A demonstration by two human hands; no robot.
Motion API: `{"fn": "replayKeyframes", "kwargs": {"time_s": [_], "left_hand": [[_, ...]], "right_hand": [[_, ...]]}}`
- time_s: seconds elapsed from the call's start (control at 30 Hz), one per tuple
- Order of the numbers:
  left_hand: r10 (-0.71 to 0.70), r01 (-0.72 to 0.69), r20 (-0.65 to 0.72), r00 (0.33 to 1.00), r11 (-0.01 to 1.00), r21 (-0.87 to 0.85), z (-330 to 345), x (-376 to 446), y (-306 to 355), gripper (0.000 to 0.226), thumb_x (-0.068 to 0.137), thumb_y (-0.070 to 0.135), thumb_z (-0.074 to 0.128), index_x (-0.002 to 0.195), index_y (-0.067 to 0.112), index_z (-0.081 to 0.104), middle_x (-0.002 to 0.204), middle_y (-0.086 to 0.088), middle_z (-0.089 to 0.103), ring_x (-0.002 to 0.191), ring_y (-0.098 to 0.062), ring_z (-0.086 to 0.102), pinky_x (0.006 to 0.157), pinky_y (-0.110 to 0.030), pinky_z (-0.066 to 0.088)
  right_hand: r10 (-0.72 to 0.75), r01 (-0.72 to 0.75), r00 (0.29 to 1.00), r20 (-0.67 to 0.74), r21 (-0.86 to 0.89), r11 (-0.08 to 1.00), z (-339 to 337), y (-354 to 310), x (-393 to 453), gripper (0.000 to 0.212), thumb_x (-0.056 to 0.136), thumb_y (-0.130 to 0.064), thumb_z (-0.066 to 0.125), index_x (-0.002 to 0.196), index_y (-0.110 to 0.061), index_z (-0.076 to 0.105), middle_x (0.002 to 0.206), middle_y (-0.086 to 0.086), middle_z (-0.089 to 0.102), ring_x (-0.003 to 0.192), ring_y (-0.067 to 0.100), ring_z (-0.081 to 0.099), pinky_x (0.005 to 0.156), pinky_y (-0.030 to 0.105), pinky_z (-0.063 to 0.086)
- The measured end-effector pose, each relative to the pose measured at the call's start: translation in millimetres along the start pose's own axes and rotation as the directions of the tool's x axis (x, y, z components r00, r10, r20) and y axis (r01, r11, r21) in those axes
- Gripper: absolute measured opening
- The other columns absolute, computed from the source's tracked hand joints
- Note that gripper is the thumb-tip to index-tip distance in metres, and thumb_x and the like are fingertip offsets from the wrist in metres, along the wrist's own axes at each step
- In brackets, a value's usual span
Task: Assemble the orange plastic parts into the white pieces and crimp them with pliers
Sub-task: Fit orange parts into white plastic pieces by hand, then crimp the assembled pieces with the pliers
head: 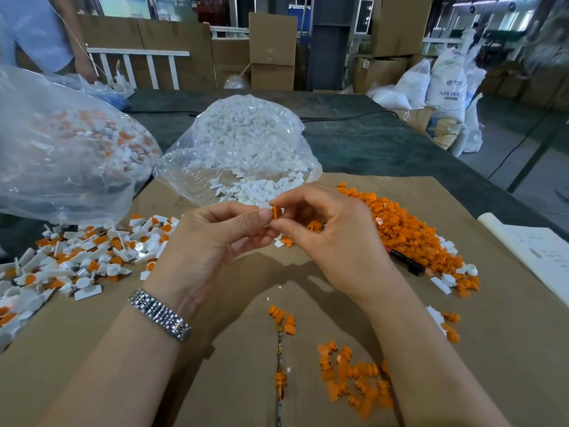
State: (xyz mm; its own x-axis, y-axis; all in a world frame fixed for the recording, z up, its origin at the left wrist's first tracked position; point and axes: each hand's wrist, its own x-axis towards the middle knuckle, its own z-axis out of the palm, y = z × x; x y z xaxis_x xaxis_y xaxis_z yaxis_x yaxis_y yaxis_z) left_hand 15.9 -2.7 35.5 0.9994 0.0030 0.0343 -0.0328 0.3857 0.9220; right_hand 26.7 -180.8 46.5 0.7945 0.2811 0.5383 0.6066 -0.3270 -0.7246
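Surface [385, 143] dark and broad, covered near the body with brown cardboard [154, 349], presumably to keep small parts from scattering and easy to sweep up. Two clear bags at the far edge of that cardboard: bag of assembled pieces [61, 149] to the left, bag of white pieces [246, 143] in the middle with its mouth spilled open toward the hands, so stock within reach. Loose finished pieces [80, 257] heaped left, orange parts [409, 232] heaped right, a smaller orange scatter [354, 380] close in; supply and output apparently kept on opposite sides. Dark tool handle [406, 263], possibly the pliers, half buried beside the orange heap. Left hand [209, 241] and right hand [332, 232] raised together above the cardboard, fingertips of both pinching one orange part [276, 212], long axis roughly upright, edge-on to the camera; which end leads, not discernible. White piece in the grip: cannot tell.
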Motion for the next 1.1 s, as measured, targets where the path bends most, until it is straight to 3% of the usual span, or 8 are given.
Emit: {"fn": "replayKeyframes", "kwargs": {"time_s": [0.37, 0.53, 0.57, 0.63, 0.7, 0.77, 0.97, 1.1], "left_hand": [[-0.042, 0.041, 0.001, 0.999, 0.994, 0.105, -2, -1, 4, 0.015, 0.067, 0.017, 0.082, 0.077, 0.006, 0.080, 0.078, -0.014, 0.075, 0.066, -0.018, 0.072, 0.056, -0.020, 0.056], [-0.040, 0.043, -0.045, 0.998, 0.997, 0.069, -1, 0, 5, 0.027, 0.058, 0.023, 0.087, 0.078, 0.006, 0.081, 0.078, -0.012, 0.075, 0.066, -0.018, 0.073, 0.056, -0.019, 0.055], [-0.036, 0.039, -0.058, 0.998, 0.997, 0.062, -1, 0, 5, 0.027, 0.057, 0.024, 0.087, 0.077, 0.007, 0.081, 0.078, -0.012, 0.075, 0.067, -0.018, 0.073, 0.057, -0.019, 0.055], [-0.020, 0.023, -0.065, 0.998, 0.999, 0.049, -2, 0, 4, 0.025, 0.057, 0.025, 0.088, 0.075, 0.009, 0.081, 0.079, -0.012, 0.075, 0.068, -0.018, 0.073, 0.058, -0.019, 0.055], [-0.007, 0.009, -0.062, 0.998, 0.999, 0.034, -3, 1, 4, 0.023, 0.059, 0.024, 0.087, 0.074, 0.009, 0.080, 0.079, -0.013, 0.074, 0.067, -0.018, 0.072, 0.058, -0.019, 0.056], [0.005, -0.003, -0.059, 0.998, 1.000, 0.029, -4, 1, 4, 0.022, 0.059, 0.024, 0.087, 0.075, 0.009, 0.080, 0.079, -0.013, 0.074, 0.068, -0.018, 0.072, 0.059, -0.020, 0.056], [0.046, -0.045, -0.069, 0.997, 0.999, 0.012, -4, 0, 5, 0.021, 0.057, 0.027, 0.087, 0.071, 0.013, 0.080, 0.080, -0.009, 0.075, 0.069, -0.017, 0.073, 0.059, -0.019, 0.056], [0.053, -0.054, -0.113, 0.992, 0.999, -0.004, -4, 0, 6, 0.015, 0.061, 0.024, 0.086, 0.069, 0.013, 0.080, 0.077, -0.008, 0.075, 0.069, -0.017, 0.073, 0.059, -0.018, 0.056]], "right_hand": [[-0.014, 0.014, 1.000, 0.012, -0.021, 1.000, 3, 1, -1, 0.019, 0.087, -0.010, 0.078, 0.105, -0.017, 0.074, 0.087, -0.005, 0.067, 0.083, 0.010, 0.065, 0.076, 0.017, 0.053], [0.181, -0.180, 0.984, -0.003, -0.093, 0.979, -10, 8, 2, 0.031, 0.089, -0.026, 0.077, 0.118, -0.027, 0.065, 0.100, -0.010, 0.066, 0.090, 0.004, 0.063, 0.079, 0.017, 0.052], [0.260, -0.266, 0.964, -0.060, -0.255, 0.930, -17, 13, 3, 0.035, 0.090, -0.034, 0.074, 0.121, -0.029, 0.061, 0.109, -0.011, 0.065, 0.097, 0.003, 0.061, 0.084, 0.019, 0.052], [0.484, -0.476, 0.860, -0.162, -0.600, 0.644, -28, 24, 2, 0.052, 0.090, -0.051, 0.068, 0.130, -0.023, 0.052, 0.130, 0.000, 0.055, 0.120, 0.018, 0.053, 0.100, 0.041, 0.048], [0.683, -0.571, 0.703, -0.201, -0.731, 0.373, -32, 30, 0, 0.074, 0.085, -0.063, 0.067, 0.137, -0.014, 0.045, 0.141, 0.013, 0.045, 0.133, 0.033, 0.042, 0.103, 0.055, 0.040], [0.740, -0.558, 0.647, -0.184, -0.776, 0.295, -32, 33, -2, 0.079, 0.084, -0.063, 0.069, 0.138, -0.010, 0.046, 0.141, 0.016, 0.045, 0.133, 0.037, 0.041, 0.103, 0.056, 0.039], [0.696, -0.521, 0.694, -0.183, -0.795, 0.311, -30, 39, -2, 0.047, 0.092, -0.047, 0.064, 0.117, -0.008, 0.058, 0.117, 0.015, 0.057, 0.113, 0.035, 0.054, 0.095, 0.052, 0.048], [0.638, -0.565, 0.763, -0.105, -0.588, 0.579, -33, 29, 3, 0.029, 0.097, -0.043, 0.055, 0.100, -0.014, 0.060, 0.092, 0.010, 0.065, 0.085, 0.024, 0.063, 0.070, 0.038, 0.048]]}}
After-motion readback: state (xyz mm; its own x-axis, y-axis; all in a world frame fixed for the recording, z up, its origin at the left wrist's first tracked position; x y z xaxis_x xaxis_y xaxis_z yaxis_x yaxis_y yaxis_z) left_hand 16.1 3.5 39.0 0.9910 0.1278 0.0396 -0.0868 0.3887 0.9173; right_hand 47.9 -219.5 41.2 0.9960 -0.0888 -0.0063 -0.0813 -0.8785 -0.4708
